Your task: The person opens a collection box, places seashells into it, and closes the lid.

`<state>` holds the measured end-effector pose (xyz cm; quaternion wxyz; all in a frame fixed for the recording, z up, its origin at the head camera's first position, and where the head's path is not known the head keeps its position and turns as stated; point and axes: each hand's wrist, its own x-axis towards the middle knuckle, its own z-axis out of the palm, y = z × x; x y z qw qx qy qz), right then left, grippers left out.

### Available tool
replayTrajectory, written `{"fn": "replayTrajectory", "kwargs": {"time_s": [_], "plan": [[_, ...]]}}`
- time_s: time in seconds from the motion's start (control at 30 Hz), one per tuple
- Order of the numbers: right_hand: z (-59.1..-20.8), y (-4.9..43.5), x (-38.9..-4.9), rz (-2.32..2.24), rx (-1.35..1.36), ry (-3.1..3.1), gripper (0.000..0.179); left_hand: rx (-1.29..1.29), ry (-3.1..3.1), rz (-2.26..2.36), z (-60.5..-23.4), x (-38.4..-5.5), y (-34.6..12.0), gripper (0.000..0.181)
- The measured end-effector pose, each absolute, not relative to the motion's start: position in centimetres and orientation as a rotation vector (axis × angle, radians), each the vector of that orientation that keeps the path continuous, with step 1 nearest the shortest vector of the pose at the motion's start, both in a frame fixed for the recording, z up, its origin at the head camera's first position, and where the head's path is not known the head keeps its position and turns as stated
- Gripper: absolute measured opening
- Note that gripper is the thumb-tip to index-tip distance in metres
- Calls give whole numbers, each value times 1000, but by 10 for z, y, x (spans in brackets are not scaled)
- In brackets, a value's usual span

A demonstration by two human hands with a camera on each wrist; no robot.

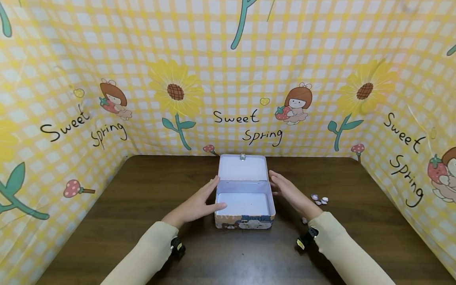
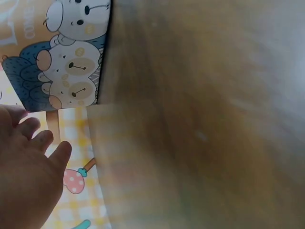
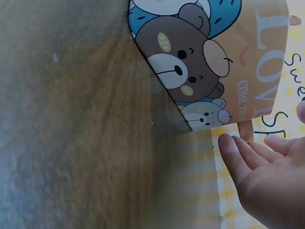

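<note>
A small tin box with cartoon bears printed on its side stands on the table, its hinged lid raised at the back. The white inside of the box shows, and a metal clasp sits at the lid's top edge. My left hand is at the box's left side, fingers extended toward the back corner and thumb over the left rim. On the right side, my right hand has its fingers extended beside the wall. In the right wrist view, the fingertips lie close to the printed box.
Several small whitish and purple pieces lie on the dark wooden table to the right, by the right forearm. Another small piece is partly behind the right wrist. A yellow checked cloth hangs around the table's back and sides.
</note>
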<state>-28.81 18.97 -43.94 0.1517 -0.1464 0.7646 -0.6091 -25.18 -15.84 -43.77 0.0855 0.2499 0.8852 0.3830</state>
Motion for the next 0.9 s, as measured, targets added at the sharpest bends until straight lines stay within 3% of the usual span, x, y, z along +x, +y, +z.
{"fn": "replayTrajectory", "kwargs": {"time_s": [0.4, 0.9], "plan": [[-423, 202, -274, -1621, -511, 2357, 61, 777, 2584, 1140, -434, -234, -163, 105], [-416, 256, -256, -1298, -573, 2603, 50, 739, 2563, 1167, -435, -234, -161, 107]]}}
